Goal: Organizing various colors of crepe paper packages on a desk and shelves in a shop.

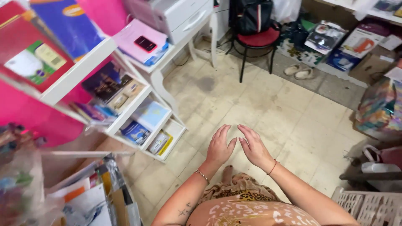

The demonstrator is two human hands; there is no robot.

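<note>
Head view. The setting is a small shop room with a worn tiled floor (268, 113). A white shelf unit (79, 71) runs along the 9 to 11 o'clock side and carries books and packets. A desk (159, 58) with a pink folder and a dark phone (145, 43) stands at 11 o'clock. A red-seated chair (256, 38) stands at 12 o'clock, with a pair of sandals (298, 72) on the floor just beside it. Boxed goods line the 1 to 2 o'clock side.

The left hand (218, 146) and right hand (253, 146) are held out at centre frame, palms down, fingers extended and spread. Both are empty and grip nothing. The thumbs sit near each other but apart. The nearest thing is the bare floor below them; the lowest shelf lies at 9 o'clock from the left hand, well apart.

Judgement: to handle anything here cleanly, keep both wrists level, fingers relaxed, and the hands apart.
</note>
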